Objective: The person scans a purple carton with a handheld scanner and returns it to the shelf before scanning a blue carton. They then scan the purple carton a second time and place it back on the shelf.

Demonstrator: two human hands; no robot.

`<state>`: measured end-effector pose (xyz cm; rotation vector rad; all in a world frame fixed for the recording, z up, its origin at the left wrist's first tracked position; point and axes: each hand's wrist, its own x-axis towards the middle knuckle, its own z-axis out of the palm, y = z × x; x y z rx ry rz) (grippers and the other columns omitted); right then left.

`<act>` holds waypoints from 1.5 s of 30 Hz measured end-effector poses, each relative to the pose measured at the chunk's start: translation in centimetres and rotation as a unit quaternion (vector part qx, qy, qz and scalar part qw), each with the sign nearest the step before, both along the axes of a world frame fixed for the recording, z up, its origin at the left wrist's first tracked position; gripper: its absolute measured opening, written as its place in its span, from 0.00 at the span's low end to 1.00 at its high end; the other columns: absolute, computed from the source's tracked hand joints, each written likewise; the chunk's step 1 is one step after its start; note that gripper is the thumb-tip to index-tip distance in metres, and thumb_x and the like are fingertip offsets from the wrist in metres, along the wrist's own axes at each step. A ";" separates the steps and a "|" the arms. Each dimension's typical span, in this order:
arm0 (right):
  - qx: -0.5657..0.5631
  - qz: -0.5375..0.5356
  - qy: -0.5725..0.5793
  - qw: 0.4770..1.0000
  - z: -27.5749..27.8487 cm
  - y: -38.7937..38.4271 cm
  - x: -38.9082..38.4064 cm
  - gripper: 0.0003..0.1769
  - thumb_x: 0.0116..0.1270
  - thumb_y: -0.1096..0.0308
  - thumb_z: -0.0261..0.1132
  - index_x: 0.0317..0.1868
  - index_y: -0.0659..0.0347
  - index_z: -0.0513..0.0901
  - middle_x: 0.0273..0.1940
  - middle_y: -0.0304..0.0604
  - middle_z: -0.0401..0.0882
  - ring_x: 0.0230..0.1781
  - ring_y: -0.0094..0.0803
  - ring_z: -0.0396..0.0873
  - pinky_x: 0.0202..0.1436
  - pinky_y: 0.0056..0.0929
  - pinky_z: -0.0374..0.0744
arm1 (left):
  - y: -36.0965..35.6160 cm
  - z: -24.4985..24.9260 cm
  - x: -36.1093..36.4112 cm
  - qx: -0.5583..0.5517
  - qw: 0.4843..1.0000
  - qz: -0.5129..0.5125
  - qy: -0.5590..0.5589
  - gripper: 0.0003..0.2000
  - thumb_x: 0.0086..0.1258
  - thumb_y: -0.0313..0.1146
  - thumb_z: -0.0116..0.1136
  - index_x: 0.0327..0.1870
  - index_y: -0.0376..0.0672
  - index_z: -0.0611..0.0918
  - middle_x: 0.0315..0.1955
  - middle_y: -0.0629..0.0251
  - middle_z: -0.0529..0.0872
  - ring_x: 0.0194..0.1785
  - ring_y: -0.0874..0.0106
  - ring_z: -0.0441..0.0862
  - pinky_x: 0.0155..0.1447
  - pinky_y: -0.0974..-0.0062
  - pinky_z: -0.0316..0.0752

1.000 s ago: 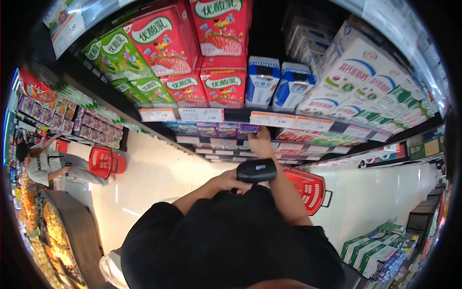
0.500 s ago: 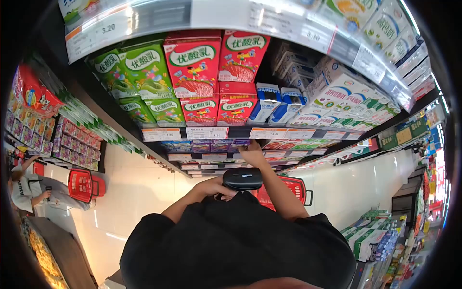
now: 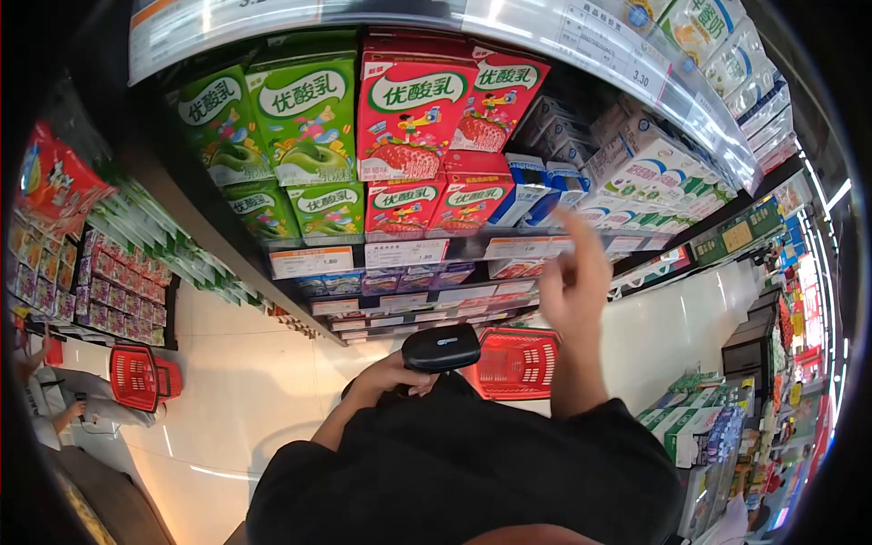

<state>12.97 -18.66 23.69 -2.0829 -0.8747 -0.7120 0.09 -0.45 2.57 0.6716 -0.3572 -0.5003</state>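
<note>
My left hand (image 3: 392,374) is closed around a black barcode scanner (image 3: 441,348) in front of my body. My right hand (image 3: 579,277) is raised before the shelf edge with its index finger stretched out, slightly blurred and holding nothing. Just beyond that fingertip are blue and white cartons (image 3: 556,193). Left of them stand stacked red drink cartons (image 3: 413,109) and green drink cartons (image 3: 302,109). White milk cartons (image 3: 658,173) lie to the right. Beneath the price strip, purple packs (image 3: 413,280) line a lower shelf.
A red shopping basket (image 3: 495,359) is below my right forearm. At far left, another person stands near a second red basket (image 3: 136,377) with a dark handheld device. An upper shelf edge (image 3: 381,16) juts overhead. Stacked boxes (image 3: 690,427) stand at lower right.
My right hand has left the purple packs on the lower shelf and risen to the right, with nothing in it. My left hand still holds the scanner. The view has shifted.
</note>
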 end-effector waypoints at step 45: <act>0.481 0.024 0.475 0.736 -15.1 -0.1 -3.4 0.18 0.61 0.71 0.64 0.50 0.64 0.70 0.38 0.43 0.77 0.33 0.29 0.80 0.37 0.29 0.81 | 0.9 0.9 -0.7 0.058 0.992 0.078 0.086 0.25 0.59 0.31 0.63 0.57 0.33 0.71 0.21 0.67 0.73 0.21 0.78 0.69 0.29 0.78 0.67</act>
